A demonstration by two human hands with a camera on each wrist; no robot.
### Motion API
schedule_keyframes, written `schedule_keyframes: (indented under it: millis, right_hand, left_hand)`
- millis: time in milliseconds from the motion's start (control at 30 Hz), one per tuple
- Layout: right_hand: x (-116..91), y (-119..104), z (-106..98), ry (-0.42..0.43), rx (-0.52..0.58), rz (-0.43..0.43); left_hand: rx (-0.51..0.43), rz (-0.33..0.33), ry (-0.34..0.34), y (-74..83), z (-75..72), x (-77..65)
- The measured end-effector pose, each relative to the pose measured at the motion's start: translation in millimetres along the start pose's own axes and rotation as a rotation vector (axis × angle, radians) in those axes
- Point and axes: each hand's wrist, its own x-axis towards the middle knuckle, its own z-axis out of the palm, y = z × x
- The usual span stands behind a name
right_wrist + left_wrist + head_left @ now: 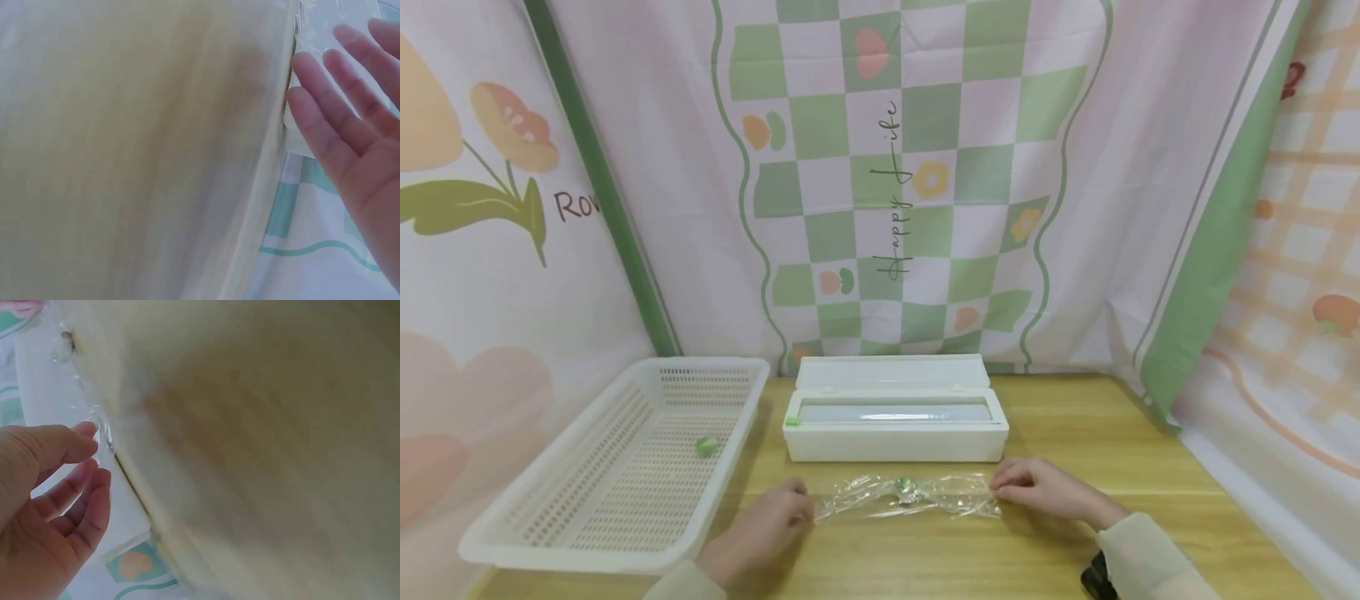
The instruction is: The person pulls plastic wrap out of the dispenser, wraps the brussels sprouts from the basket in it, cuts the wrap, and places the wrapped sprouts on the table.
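Note:
A strip of clear plastic wrap (951, 493) lies crumpled lengthwise on the table, with a small green-and-white thing (906, 490) bundled at its middle. At the strip's left end, my left hand (778, 521) has thumb and forefinger together on the film; its other fingers (94, 515) curl loosely. My right hand (1048, 490) is beside the right end, fingertips close to the film. The right wrist view shows those fingers (322, 128) fairly straight and spread, the thumb apart from them. Behind the strip stands a white wrap dispenser box (895, 443), lid up, with film inside.
At left stands a white slotted basket (741, 417) with one small round green thing (707, 447) inside. A green slider (792, 422) sits at the box's left front edge. Patterned curtains (970, 125) hang behind and at both sides. A black object (1097, 577) is by the right sleeve.

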Motion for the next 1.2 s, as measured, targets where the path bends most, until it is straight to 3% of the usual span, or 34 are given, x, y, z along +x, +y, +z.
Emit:
schedule_keyframes:
  millis: [167,300,400,533,767,1033,1200]
  right_hand:
    - [2,-2,-4,0.034,0.098,0.09]
    - [6,-9,-7,0.048,0.175,0.125]
    - [12,-17,-7,0.076,0.163,0.11]
    - [22,-29,-4,0.127,0.088,0.08]
    - [45,-46,12,0.182,-0.033,0.027]
    - [67,-56,35,0.112,-0.001,-0.072]
    - [73,-55,50,0.046,-0.042,-0.023]
  left_hand:
    - [0.022,-0.047,0.047,2.5,-5.1,4.0]
    - [0.109,-0.008,0.117,7.6,-5.6,12.8]
    - [0.127,0.029,0.131,16.4,-4.2,22.7]
    - [0.086,0.048,0.099,30.5,1.5,39.1]
    - [0.144,0.134,0.126,45.4,21.9,66.8]
    - [0.014,0.086,0.047,49.2,38.1,79.6]
    - [0.011,0.06,-0.001,50.4,46.4,84.1]
